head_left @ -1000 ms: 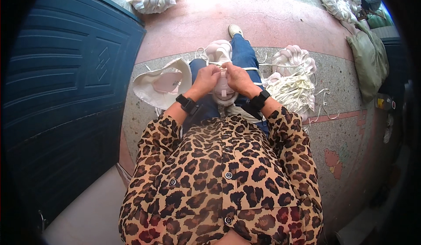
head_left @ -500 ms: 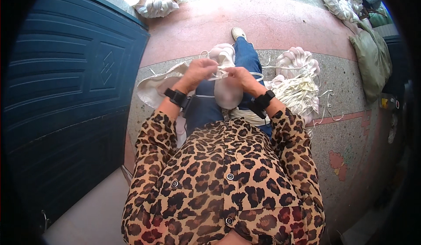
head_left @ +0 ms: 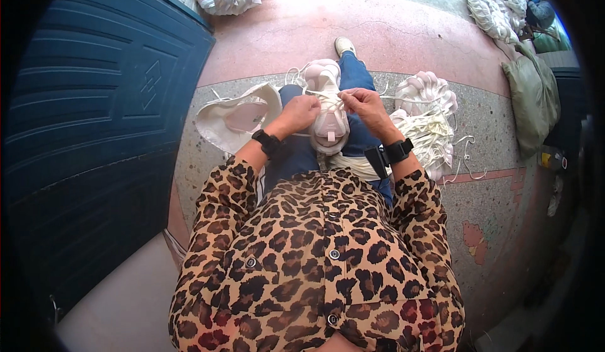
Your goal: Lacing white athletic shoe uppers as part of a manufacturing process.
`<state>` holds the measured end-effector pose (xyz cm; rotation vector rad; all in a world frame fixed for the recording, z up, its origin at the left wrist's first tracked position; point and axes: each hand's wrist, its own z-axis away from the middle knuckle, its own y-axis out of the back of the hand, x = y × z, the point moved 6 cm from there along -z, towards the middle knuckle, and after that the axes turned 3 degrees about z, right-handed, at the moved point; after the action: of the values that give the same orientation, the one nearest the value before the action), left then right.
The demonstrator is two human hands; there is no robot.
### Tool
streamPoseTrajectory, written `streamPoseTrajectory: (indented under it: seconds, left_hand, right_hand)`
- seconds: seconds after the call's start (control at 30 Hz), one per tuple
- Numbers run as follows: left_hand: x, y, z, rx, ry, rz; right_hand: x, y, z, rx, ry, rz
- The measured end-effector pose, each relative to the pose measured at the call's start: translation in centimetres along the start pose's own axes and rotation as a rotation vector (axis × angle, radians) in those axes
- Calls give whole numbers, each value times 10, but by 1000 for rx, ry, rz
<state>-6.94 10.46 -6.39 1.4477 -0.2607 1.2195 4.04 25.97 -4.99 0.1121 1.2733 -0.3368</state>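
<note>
Head view: looks down past a leopard-print shirt (head_left: pixel 283 238) onto legs in blue jeans (head_left: pixel 357 81).
Pink-and-white shoe (head_left: pixel 329 123): lies between the thighs, ahead of the shirt; support underneath hidden.
Long axis: runs away from the body, far end leaning slightly left; pink tab (head_left: pixel 331 136) nearest the body, rounded toe farthest.
White laces (head_left: pixel 328 102): cross the middle of the shoe, level with the fingertips.
Right grip (head_left: pixel 365 106): narrow, thumb and forefinger pinching the laces at the shoe's right edge; shoe directly to the left.
Left grip (head_left: pixel 304 112): fingers curled narrow at the shoe's left edge; cannot tell whether closed on a lace; shoe directly to the right.
Nearer hand: neither clearly; shoe flanked closely on both sides, long axis running between.
Left floor: open white cloth bag (head_left: pixel 208 125), pinkish piece (head_left: pixel 247 116) inside.
Right floor: heap of cream laces (head_left: pixel 423 131), with stacked pale shoe parts (head_left: pixel 428 92) just beyond.
Far left: dark blue door (head_left: pixel 113 81).
</note>
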Motion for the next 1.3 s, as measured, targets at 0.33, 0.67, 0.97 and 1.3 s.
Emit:
streamPoseTrajectory:
  seconds: [0.33,0.67,0.97,1.3]
  left_hand:
    - [4,-3,-10,-208,129,216]
    - [23,-5,-3,170,38,58]
    - [34,-4,-5,172,139,104]
    - [18,-13,-10,289,104,110]
  right_hand:
    - [-2,-10,-1,-157,-71,-250]
    - [-26,-10,-23,-233,-49,342]
    - [-116,-24,-9,284,752,847]
    - [14,-19,17,75,154,1046]
